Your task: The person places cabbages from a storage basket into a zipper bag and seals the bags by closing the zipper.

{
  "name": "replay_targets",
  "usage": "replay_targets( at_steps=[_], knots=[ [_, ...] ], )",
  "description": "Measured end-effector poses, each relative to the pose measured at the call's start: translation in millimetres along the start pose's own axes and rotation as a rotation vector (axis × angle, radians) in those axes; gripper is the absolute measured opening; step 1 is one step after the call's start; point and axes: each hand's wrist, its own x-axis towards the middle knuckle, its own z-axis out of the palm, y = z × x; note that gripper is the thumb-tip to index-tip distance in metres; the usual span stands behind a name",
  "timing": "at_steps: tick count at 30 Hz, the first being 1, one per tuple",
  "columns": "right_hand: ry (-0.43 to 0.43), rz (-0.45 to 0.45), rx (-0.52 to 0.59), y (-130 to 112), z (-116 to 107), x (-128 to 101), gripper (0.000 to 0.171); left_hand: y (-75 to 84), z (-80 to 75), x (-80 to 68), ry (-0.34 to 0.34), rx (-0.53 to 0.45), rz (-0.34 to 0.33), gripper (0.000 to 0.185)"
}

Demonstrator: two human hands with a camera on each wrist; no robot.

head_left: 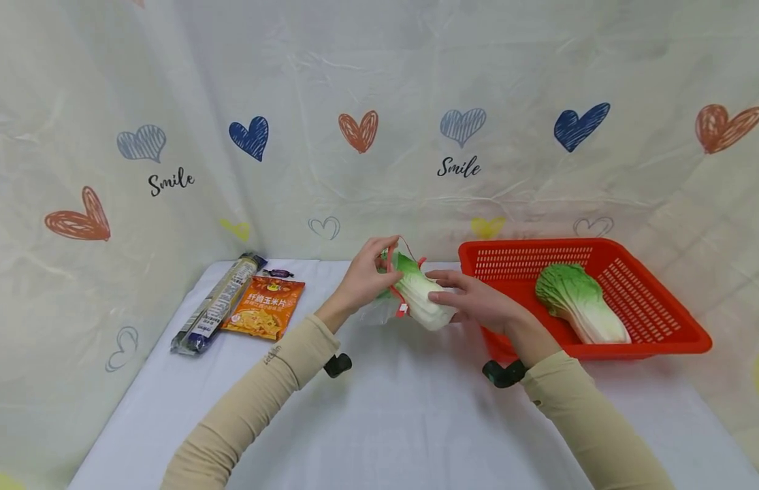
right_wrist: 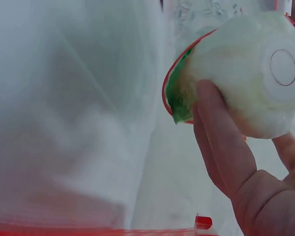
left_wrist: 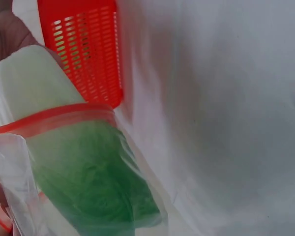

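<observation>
Item: toy napa cabbage [head_left: 418, 297], white stem and green leaf, held above the white table [head_left: 379, 422] between both hands, its leafy end already inside a clear zip bag [head_left: 382, 306] with a red rim.

Right hand [head_left: 471, 299]: fingers curled round the white stem end, thumb below; the right wrist view shows the round base [right_wrist: 280, 69] cupped against the palm. Firm hold.

Left hand [head_left: 369, 275]: fingertips pinch the bag's red rim at the leaf end, holding the mouth up; the bag's slack film hangs below the pinch.

Beyond the right hand's grip: red basket [head_left: 649, 320] holding a second cabbage [head_left: 578, 303]. Well apart on the left hand's side: orange snack packet [head_left: 265, 307], long dark noodle pack [head_left: 218, 303], a small wrapped sweet [head_left: 278, 273].

Risks, as judged: the pinch takes only a thin edge of film, so the rim may slip free and the mouth collapse. The stem is broader than the leaf end and may catch on the rim. The smooth base could slide from the curled fingers if pushed hard.
</observation>
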Motion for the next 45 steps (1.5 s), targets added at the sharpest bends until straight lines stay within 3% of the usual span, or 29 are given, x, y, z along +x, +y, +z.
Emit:
replay_targets(
  at_steps=[6,12,16,21,24,27,32,35,40,43,45],
  knots=[
    [-0.013,-0.014,0.086,0.8,3.3,-0.2,0.059,-1.7,-0.1,-0.3,0.029,0.011,-0.02,0.067],
    [0.021,-0.108,-0.04,-4.6,4.2,-1.6,0.052,-0.5,0.9,1.0,-0.01,0.075,-0.001,0.069],
    [0.042,-0.198,-0.138,-8.1,6.7,-1.3,0.044,0.5,4.3,-1.9,-0.11,0.203,0.101,0.068],
    [0.152,-0.185,-0.097,-9.2,13.9,2.3,0.045,1.5,12.5,-10.4,-0.205,0.33,0.265,0.065],
    [0.248,-0.152,-0.032,-8.3,20.5,5.8,0.048,1.0,17.1,-15.1,-0.228,0.363,0.311,0.067],
    [0.303,-0.155,0.05,-6.8,27.4,9.2,0.048,0.5,19.0,-16.8,-0.204,0.393,0.326,0.068],
    [0.269,-0.194,0.259,-1.6,34.5,10.7,0.048,1.9,15.2,-13.2,-0.139,0.439,0.361,0.067],
    [0.241,-0.214,0.354,3.3,38.8,11.3,0.05,6.1,16.7,-14.2,-0.188,0.427,0.402,0.066],
    [0.306,-0.242,0.489,5.7,57.2,15.5,0.047,14.9,25.5,-20.2,-0.311,0.388,0.483,0.065],
    [0.354,-0.236,0.561,2.2,68.0,17.4,0.046,15.9,25.8,-20.6,-0.317,0.401,0.495,0.063],
    [0.37,-0.223,0.613,-0.3,71.3,17.3,0.046,16.3,23.2,-19.6,-0.287,0.435,0.482,0.063]
  ],
)
